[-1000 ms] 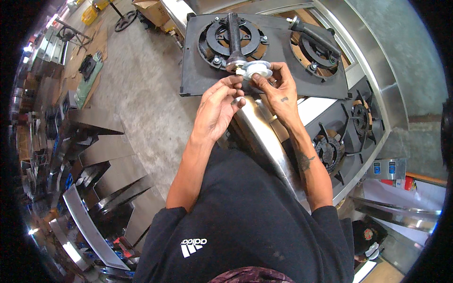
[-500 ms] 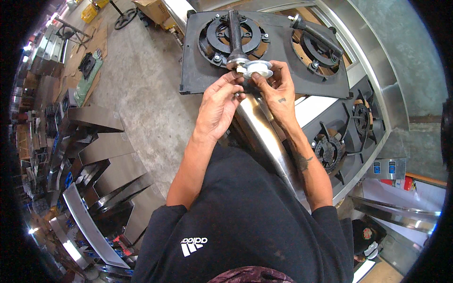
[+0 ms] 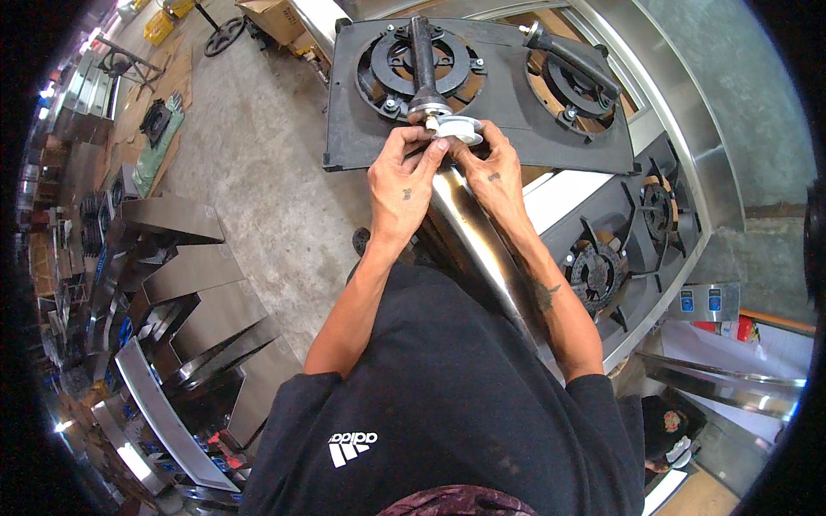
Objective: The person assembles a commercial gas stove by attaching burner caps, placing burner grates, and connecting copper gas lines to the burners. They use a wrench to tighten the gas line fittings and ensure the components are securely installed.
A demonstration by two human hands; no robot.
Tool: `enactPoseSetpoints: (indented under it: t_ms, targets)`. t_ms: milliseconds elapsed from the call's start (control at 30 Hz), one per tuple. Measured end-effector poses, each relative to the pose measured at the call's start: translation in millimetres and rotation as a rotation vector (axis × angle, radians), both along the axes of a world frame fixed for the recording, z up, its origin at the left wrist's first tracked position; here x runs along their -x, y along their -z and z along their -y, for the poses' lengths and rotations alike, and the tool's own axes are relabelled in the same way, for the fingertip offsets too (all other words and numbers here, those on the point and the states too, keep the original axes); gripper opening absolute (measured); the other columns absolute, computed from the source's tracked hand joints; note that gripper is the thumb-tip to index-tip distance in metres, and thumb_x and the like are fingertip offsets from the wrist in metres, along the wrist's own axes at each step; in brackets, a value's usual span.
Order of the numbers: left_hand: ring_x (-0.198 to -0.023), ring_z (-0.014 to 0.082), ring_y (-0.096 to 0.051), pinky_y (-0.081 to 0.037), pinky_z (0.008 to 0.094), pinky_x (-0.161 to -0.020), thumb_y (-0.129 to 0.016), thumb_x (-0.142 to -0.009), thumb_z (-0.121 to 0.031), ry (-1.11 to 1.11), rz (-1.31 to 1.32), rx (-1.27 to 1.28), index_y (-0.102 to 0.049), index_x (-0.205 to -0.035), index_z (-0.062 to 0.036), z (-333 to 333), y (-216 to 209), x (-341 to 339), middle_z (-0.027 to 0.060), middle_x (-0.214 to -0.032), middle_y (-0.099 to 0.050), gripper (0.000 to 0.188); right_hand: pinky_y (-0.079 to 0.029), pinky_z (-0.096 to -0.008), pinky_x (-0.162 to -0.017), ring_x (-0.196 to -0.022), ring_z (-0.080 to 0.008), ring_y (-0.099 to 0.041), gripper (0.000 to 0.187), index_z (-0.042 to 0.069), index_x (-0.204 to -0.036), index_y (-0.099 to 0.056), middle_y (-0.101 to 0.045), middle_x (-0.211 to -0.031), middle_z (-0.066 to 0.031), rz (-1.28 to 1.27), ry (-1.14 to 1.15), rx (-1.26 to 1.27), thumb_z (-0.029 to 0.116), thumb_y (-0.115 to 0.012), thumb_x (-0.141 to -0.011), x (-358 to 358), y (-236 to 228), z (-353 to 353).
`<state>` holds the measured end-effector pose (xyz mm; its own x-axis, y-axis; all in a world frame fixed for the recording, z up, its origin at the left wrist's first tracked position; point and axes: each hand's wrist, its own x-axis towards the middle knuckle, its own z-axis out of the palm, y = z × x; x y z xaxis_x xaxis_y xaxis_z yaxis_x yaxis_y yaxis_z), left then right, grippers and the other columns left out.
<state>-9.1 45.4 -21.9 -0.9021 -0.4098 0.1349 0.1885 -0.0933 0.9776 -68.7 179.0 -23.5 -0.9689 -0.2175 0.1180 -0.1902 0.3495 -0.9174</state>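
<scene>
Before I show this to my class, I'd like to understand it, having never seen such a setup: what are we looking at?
There is no machine arm here: these are a person's own bare hands. The view comes from a wide fisheye camera worn on the head, looking down, so straight edges bend. Ahead is a black panel with two round openings, each with a black tube over it: a left tube and a right tube. The right hand grips a pale double disc at the left tube's near end. The left hand is close beside it; what its fingertips touch is unclear.
</scene>
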Motion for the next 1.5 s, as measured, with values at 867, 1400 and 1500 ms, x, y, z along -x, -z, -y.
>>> enactPoseSetpoints:
  t_ms: [867,1400,1500]
  targets:
    - [-0.106,0.0254,-0.066,-0.062,0.0375,-0.086,-0.066,-0.102,-0.002,-0.153,-0.116,0.524,-0.060,-0.119,-0.0002,28.4,-0.1,-9.4,0.0127,-0.117,-0.063,0.018,-0.054,-0.0389,-0.076,-0.084,-0.0260,-0.067,0.030,-0.004,-0.105,-0.074,-0.072,-0.093,-0.0154,-0.301,-0.008,-0.084,0.022,-0.082,-0.092,-17.1,4.4,29.3]
    - [-0.106,0.0281,-0.070,-0.058,0.0398,-0.089,-0.073,-0.089,0.009,-0.291,-0.224,0.769,-0.073,-0.105,-0.0039,38.2,-20.3,-7.2,0.0124,-0.111,-0.071,0.020,-0.055,-0.0317,-0.072,-0.077,-0.0171,-0.068,0.023,-0.003,-0.107,-0.074,-0.075,-0.091,-0.0110,-0.169,0.053,0.154,0.019,-0.075,-0.099,-37.6,-26.0,18.0]
    - [-0.105,0.0281,-0.070,-0.058,0.0397,-0.089,-0.073,-0.089,0.009,-0.284,-0.219,0.773,-0.073,-0.104,-0.0037,38.9,-21.7,-7.2,0.0125,-0.110,-0.071,0.020,-0.052,-0.0286,-0.071,-0.076,-0.0095,-0.061,0.025,-0.003,-0.106,-0.074,-0.072,-0.086,-0.0042,0.111,0.045,0.256,0.022,-0.074,-0.100,-32.6,-29.4,22.3]
